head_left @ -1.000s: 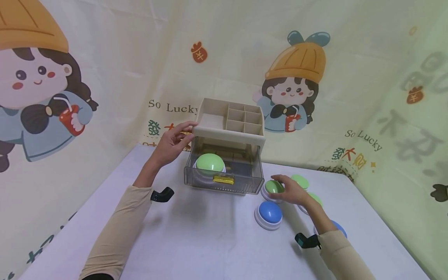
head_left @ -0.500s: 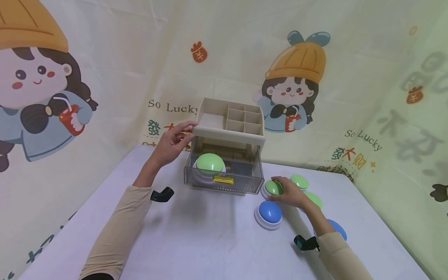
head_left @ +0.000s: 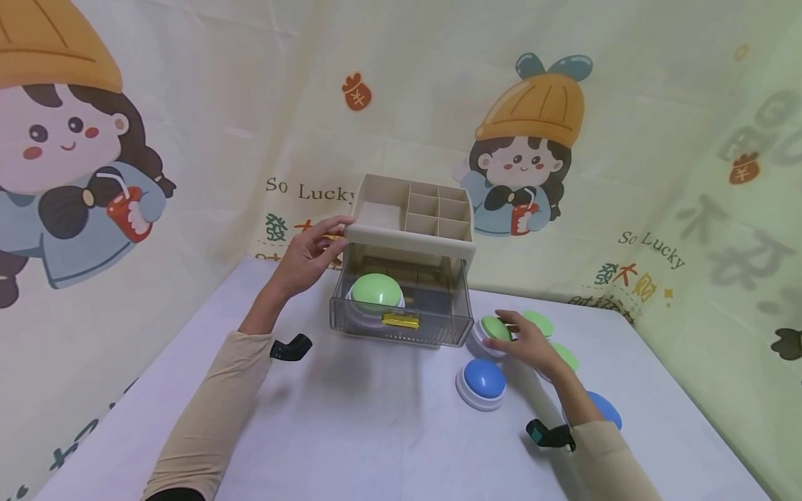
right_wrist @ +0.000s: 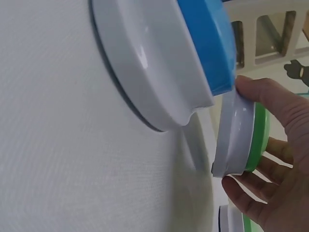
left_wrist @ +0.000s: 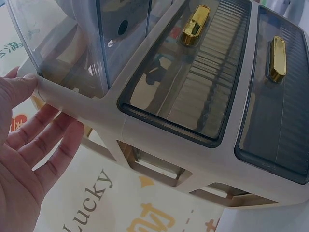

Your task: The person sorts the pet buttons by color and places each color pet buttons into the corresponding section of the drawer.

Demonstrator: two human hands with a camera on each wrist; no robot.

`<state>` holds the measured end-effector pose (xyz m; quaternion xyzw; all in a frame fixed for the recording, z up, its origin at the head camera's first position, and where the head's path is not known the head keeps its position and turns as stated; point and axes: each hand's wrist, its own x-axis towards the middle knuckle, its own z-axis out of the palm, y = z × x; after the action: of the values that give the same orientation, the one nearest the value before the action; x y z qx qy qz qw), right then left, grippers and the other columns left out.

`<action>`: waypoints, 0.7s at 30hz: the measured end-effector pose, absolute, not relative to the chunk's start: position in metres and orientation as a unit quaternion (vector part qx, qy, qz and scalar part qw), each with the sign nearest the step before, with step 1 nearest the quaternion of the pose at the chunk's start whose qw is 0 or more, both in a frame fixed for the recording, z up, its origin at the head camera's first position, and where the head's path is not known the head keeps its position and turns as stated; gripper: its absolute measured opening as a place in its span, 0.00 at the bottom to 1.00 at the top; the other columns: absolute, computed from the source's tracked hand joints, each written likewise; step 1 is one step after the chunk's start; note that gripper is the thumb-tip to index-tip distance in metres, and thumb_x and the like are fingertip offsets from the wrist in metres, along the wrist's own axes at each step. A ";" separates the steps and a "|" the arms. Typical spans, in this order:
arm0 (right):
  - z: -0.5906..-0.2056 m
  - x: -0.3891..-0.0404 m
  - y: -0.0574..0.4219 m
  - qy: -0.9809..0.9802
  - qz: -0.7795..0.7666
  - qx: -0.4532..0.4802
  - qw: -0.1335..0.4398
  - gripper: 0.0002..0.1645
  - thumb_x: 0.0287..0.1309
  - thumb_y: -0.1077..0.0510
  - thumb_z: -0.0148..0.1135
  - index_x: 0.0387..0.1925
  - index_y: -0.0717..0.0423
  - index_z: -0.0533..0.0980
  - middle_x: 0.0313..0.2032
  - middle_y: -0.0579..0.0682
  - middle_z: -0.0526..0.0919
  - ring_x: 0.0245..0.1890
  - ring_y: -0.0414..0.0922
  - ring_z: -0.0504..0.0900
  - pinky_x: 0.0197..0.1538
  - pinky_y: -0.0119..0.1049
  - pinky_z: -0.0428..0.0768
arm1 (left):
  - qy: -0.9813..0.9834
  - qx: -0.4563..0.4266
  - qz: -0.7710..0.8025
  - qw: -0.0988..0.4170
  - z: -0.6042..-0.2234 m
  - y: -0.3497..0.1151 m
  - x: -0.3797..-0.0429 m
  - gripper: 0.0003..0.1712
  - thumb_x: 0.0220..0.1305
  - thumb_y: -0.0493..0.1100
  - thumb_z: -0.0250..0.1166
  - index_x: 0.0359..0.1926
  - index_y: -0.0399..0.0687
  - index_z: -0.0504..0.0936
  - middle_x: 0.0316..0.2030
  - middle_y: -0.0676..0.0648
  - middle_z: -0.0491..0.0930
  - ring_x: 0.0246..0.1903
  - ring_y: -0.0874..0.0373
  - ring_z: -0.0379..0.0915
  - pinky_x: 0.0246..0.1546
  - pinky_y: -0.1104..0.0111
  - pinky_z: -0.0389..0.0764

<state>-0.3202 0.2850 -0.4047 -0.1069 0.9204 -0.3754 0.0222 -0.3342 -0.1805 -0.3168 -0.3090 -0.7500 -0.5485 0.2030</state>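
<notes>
A beige desk organizer (head_left: 410, 240) with clear drawers stands at the middle back, its smoky top drawer (head_left: 338, 313) pulled out. A green-topped push button (head_left: 376, 290) sits in the left part of that drawer. My left hand (head_left: 305, 257) grips the organizer's upper left corner, thumb on the front frame and fingers along the side in the left wrist view. My right hand (head_left: 529, 341) holds another green push button (right_wrist: 239, 135) by its white base, between thumb and fingers. That button is tilted, just right of the drawer. A blue push button (head_left: 484, 380) lies in front of it.
Behind the right hand lie two more green push buttons (head_left: 539, 323), partly covered. Another blue push button (head_left: 604, 409) lies by the right wrist. Sectioned trays (head_left: 436, 210) top the organizer. Printed cloth (head_left: 401, 125) hangs behind the white table (head_left: 376, 431).
The green push button at my right hand has gone from lying flat to tilted, and my fingers have closed round its base. My left hand keeps its place on the organizer.
</notes>
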 end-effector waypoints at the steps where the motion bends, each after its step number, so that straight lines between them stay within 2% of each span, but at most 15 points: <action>1: -0.404 -0.320 0.285 0.915 -0.390 -0.102 0.023 0.52 0.59 0.44 0.74 0.76 0.58 0.61 0.72 0.64 0.66 0.68 0.66 0.68 0.67 0.63 0.71 | -0.750 -0.309 -0.548 0.203 -0.317 -0.180 -0.334 0.24 0.75 0.37 0.60 0.69 0.50 0.75 0.58 0.37 0.78 0.53 0.42 0.82 0.47 0.65 0.85; 5: -0.402 -0.317 0.287 0.890 -0.446 -0.086 0.025 0.50 0.62 0.46 0.72 0.77 0.59 0.59 0.73 0.65 0.64 0.69 0.65 0.67 0.68 0.63 0.69 | -0.750 -0.309 -0.548 0.203 -0.317 -0.180 -0.334 0.24 0.75 0.36 0.60 0.69 0.50 0.74 0.58 0.37 0.78 0.53 0.41 0.82 0.47 0.64 0.85; 11: -0.401 -0.313 0.289 0.867 -0.492 -0.076 0.026 0.48 0.64 0.47 0.70 0.77 0.58 0.59 0.73 0.64 0.64 0.67 0.62 0.69 0.70 0.59 0.67 | -0.751 -0.307 -0.549 0.202 -0.317 -0.180 -0.335 0.24 0.75 0.37 0.60 0.69 0.51 0.75 0.59 0.37 0.77 0.54 0.41 0.81 0.51 0.56 0.85; 15: -0.400 -0.313 0.290 0.862 -0.501 -0.077 0.012 0.48 0.64 0.46 0.70 0.77 0.57 0.60 0.72 0.63 0.65 0.65 0.58 0.72 0.66 0.46 0.72 | -0.750 -0.307 -0.551 0.201 -0.317 -0.180 -0.334 0.24 0.75 0.37 0.60 0.69 0.51 0.75 0.59 0.37 0.77 0.54 0.41 0.81 0.50 0.58 0.86; 19: -0.391 -0.307 0.286 0.845 -0.529 -0.081 0.003 0.46 0.67 0.46 0.67 0.78 0.56 0.59 0.72 0.61 0.65 0.65 0.54 0.71 0.58 0.28 0.75 | -0.749 -0.309 -0.551 0.202 -0.318 -0.180 -0.335 0.24 0.75 0.36 0.61 0.69 0.51 0.75 0.59 0.37 0.78 0.54 0.40 0.81 0.47 0.67 0.85; 21: -0.385 -0.303 0.284 0.832 -0.549 -0.077 0.004 0.46 0.68 0.45 0.66 0.79 0.54 0.57 0.72 0.58 0.65 0.65 0.52 0.70 0.55 0.23 0.75 | -0.748 -0.309 -0.550 0.205 -0.317 -0.180 -0.335 0.24 0.75 0.36 0.60 0.69 0.50 0.75 0.59 0.37 0.78 0.54 0.40 0.81 0.46 0.72 0.84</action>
<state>-0.3028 0.2838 -0.3853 -0.0773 0.8321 -0.5492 0.0038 -0.3347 -0.1796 -0.3174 -0.3094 -0.7481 -0.5503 0.2046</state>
